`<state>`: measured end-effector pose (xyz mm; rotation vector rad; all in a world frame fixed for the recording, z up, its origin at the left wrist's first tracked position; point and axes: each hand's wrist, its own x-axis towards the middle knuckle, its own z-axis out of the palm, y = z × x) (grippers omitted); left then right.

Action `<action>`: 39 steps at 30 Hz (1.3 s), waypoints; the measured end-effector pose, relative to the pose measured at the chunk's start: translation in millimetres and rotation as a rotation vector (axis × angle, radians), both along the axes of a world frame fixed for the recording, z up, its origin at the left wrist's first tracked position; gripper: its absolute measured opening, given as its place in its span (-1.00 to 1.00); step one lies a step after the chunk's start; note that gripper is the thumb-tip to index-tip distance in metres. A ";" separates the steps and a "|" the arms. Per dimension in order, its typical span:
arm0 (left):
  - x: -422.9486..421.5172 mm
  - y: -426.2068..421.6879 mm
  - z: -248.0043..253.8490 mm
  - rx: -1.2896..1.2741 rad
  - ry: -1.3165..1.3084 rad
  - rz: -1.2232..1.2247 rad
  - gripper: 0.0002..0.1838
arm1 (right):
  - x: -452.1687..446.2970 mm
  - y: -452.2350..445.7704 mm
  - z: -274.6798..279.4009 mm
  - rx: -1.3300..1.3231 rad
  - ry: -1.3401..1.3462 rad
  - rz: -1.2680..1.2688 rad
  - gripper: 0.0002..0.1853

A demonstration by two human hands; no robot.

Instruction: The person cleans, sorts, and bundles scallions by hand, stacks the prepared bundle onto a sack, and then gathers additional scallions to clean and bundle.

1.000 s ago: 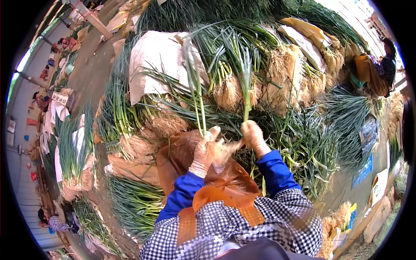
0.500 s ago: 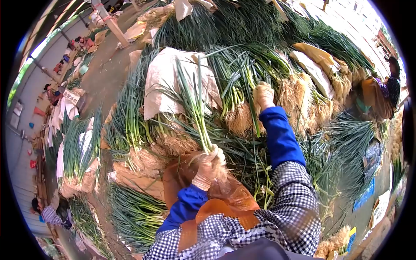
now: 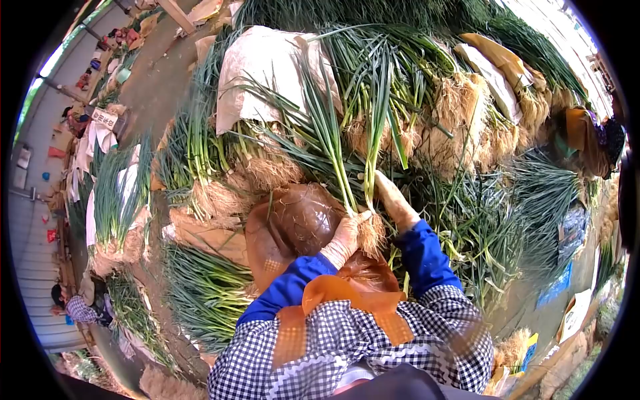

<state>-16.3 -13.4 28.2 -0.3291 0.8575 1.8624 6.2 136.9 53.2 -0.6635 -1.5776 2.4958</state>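
Note:
Low in front of my body, my left hand is closed around the lower stalks of some green onions, whose leaves point away from me. Just right of them stands another bunch of green onions, its pale roots hanging between my hands. My right hand is beside the base of this bunch, at its right side; its fingers are partly hidden behind the stalks. Both hands are above the brown apron over my lap.
Bundled onions with roots lie ahead, partly under a white sack. Loose onions spread to the right, and a pile lies at the left. Co-workers sit at the far left and far right.
My right hand has come back from the bundles ahead to beside my left hand. A second bunch of onions now stands between my hands.

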 end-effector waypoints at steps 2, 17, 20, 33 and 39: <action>2.9 1.1 0.0 -0.040 0.001 0.006 -0.96 | -20.1 -1.8 -2.5 0.124 0.014 -0.058 -0.74; -7.3 -14.1 -27.7 0.662 -0.416 -0.117 -0.74 | -9.6 -37.2 -9.3 -0.563 0.010 -0.221 -0.69; -8.3 -11.5 -32.4 0.759 -0.522 -0.137 -0.76 | -6.9 -41.4 -98.4 -0.401 0.198 -0.310 -0.67; -10.2 -9.6 -17.1 0.115 -0.100 0.010 -0.82 | 81.9 11.6 -10.9 1.311 -0.286 0.041 -0.65; 0.7 -4.1 -15.8 -0.295 0.562 -0.068 -0.96 | 4.4 -38.4 -7.9 0.343 -0.307 -0.030 -0.62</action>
